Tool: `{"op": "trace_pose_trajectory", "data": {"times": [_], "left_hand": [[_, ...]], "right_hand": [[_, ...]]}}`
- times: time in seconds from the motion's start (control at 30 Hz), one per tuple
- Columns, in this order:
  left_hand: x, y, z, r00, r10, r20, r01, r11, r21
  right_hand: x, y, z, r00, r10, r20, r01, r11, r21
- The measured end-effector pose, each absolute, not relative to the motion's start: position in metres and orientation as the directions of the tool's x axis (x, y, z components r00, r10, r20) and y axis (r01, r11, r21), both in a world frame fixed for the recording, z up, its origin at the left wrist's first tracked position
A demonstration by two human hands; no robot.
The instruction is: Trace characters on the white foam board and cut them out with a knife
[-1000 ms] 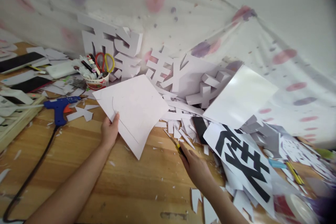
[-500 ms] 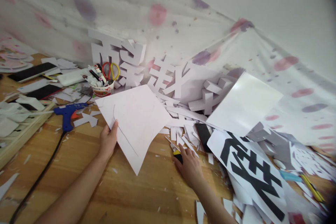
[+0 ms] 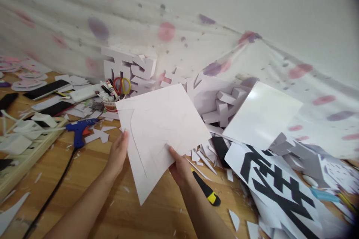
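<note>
L fingers: thumb on top of white sheet [image 3: 165,119], pinching its L edge; other fingers mostly hidden
L hand [image 3: 119,153]: at sheet's L side
R fingers: thumb on top, gripping lower R edge; rest under, partly hidden
R hand [image 3: 181,168]: near yellow/blk cutter [image 3: 207,190], which lies on table [image 3: 146,220]
Sheet: held tilted above table, w/ thin curved line nr L edge
L of sheet: blue glue gun [image 3: 78,130] on table; pen cup [image 3: 110,105] behind it
R of sheet: blk phone [image 3: 220,151], paper w/ blk character [image 3: 277,183]
Behind: white 3D letters [image 3: 120,67]
</note>
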State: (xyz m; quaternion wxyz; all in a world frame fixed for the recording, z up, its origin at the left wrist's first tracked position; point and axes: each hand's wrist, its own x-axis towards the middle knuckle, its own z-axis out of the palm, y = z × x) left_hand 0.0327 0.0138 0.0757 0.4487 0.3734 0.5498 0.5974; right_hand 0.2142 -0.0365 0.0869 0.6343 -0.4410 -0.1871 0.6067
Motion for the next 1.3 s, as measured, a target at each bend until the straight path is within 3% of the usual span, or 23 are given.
{"op": "trace_pose_trajectory", "data": {"times": [0.13, 0.3, 0.5, 0.8, 0.9, 1.03, 1.17, 1.3], "left_hand": [[0.047, 0.009, 0.076, -0.282, 0.953, -0.109, -0.072, 0.093, 0.993], [0.072, -0.002, 0.071, -0.254, 0.964, -0.081, 0.006, 0.085, 0.996], [0.081, 0.001, 0.077, -0.264, 0.962, -0.072, 0.001, 0.075, 0.997], [0.084, -0.006, 0.103, -0.116, 0.952, -0.283, -0.198, 0.258, 0.946], [0.083, -0.004, 0.100, -0.111, 0.962, -0.248, -0.209, 0.222, 0.953], [0.084, -0.002, 0.089, -0.105, 0.989, -0.099, -0.093, 0.089, 0.992], [0.085, -0.003, 0.081, -0.116, 0.992, -0.050, 0.078, 0.059, 0.995], [0.085, -0.003, 0.082, -0.150, 0.988, -0.042, 0.109, 0.059, 0.992]], "right_hand": [[0.210, -0.030, 0.094, 0.364, 0.892, -0.266, -0.631, 0.026, -0.776], [0.206, -0.032, 0.102, 0.476, 0.847, -0.236, -0.595, 0.112, -0.796], [0.206, -0.032, 0.105, 0.503, 0.839, -0.210, -0.565, 0.135, -0.814], [0.209, -0.025, 0.094, 0.422, 0.863, -0.277, -0.752, 0.164, -0.638], [0.212, -0.025, 0.095, 0.399, 0.874, -0.278, -0.763, 0.149, -0.628], [0.217, -0.028, 0.098, 0.470, 0.845, -0.256, -0.668, 0.151, -0.729], [0.217, -0.031, 0.097, 0.554, 0.819, -0.150, -0.477, 0.165, -0.863], [0.220, -0.030, 0.087, 0.602, 0.798, -0.031, -0.298, 0.189, -0.936]]}}
